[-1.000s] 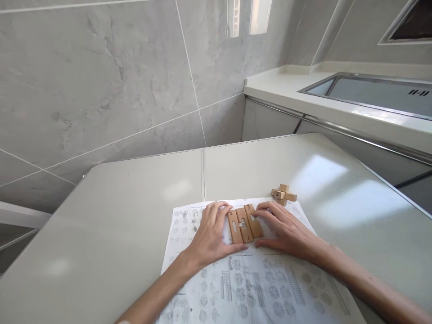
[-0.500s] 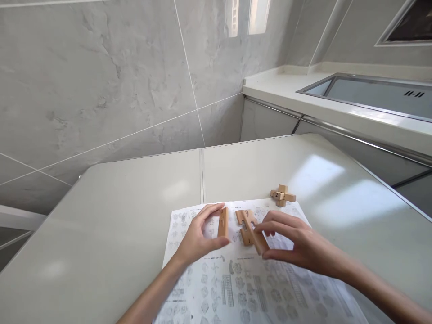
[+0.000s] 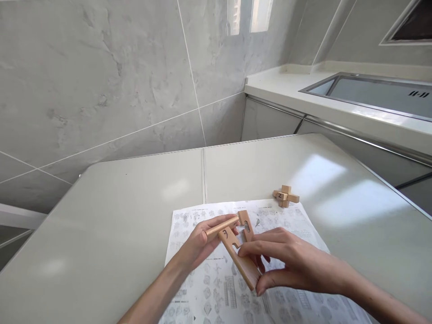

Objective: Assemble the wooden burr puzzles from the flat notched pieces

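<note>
My left hand is closed around a narrow wooden puzzle piece, which slants up to the right. In my right hand is a notched wooden puzzle piece with a dark mark near its upper end. That end meets or lies just under the left-hand piece; whether they interlock I cannot tell. Behind them, another notched wooden piece lies on the printed sheet, its lower part hidden by my right hand. An assembled wooden cross puzzle sits beyond the sheet's far right corner.
The pale table has a seam running away from me and stands near a grey tiled wall. To the right is a white counter with a sink. Light glares off the table's right side.
Both hands have brought their pieces together. The left-hand piece has turned from upright to slanting, and the right-hand piece has been lifted and turned, showing its notched face.
</note>
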